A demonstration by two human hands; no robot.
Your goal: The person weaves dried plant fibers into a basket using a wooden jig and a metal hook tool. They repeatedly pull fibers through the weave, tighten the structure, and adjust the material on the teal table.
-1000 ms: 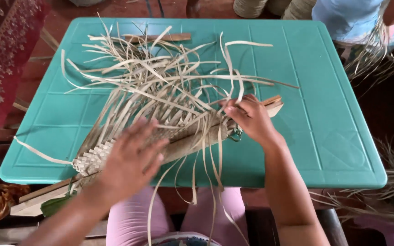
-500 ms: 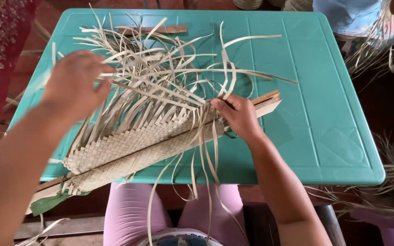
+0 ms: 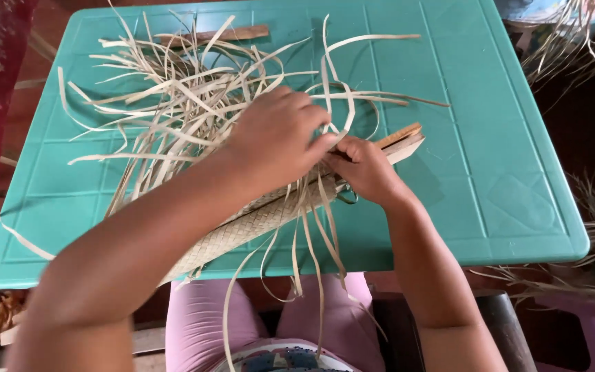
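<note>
Teal plastic table (image 3: 504,172) fills the view. On it lies a tangle of loose pale straw strips (image 3: 173,110), fanned toward the far left. Woven mat strip (image 3: 242,231) runs diagonally across the near edge, partly finished, over a wooden slat (image 3: 404,138). Second wooden slat (image 3: 232,34) sits at the far edge. Left hand (image 3: 277,138) reaches across, fingers curled, pinching strips at the weave. Right hand (image 3: 366,169) is touching it, closed on strips at the same spot.
</note>
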